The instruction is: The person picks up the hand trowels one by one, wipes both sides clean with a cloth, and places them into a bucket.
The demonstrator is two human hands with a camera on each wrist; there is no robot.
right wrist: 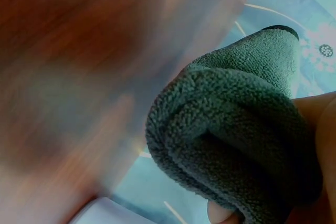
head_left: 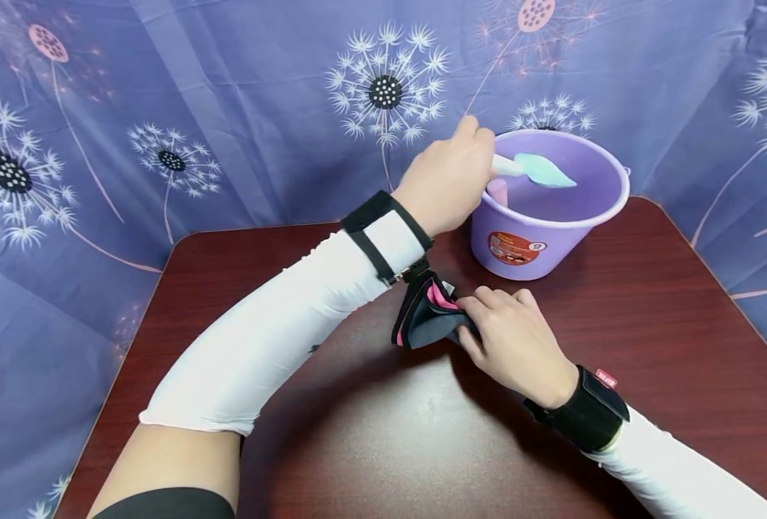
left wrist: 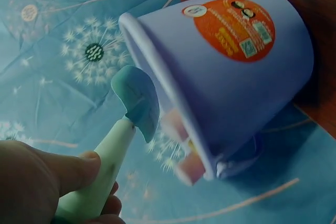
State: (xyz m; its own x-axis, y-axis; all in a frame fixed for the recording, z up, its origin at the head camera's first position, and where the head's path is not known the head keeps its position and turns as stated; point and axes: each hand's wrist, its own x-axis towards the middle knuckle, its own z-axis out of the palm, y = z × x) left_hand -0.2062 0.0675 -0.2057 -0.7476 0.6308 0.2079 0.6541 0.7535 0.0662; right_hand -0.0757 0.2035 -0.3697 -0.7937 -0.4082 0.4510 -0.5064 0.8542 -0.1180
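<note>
My left hand (head_left: 451,173) grips the pale handle of a small garden trowel (head_left: 546,171) at the left rim of a purple bucket (head_left: 555,234). The trowel's teal blade points right, over the bucket's opening; in the left wrist view the thumb lies along the handle (left wrist: 107,163). Lower down, my right hand (head_left: 513,346) holds a folded dark grey cloth (head_left: 432,328) with pink showing inside and a dark edging. Seen from the right wrist, the cloth (right wrist: 231,108) has a fuzzy pile and is bunched in the fingers.
Pink handle-like ends (left wrist: 189,169) stick out past the bucket's rim. An orange label (head_left: 516,247) is on its front. The bucket stands at the back of a dark red-brown table (head_left: 370,461), before a blue curtain (head_left: 260,86) with dandelion prints.
</note>
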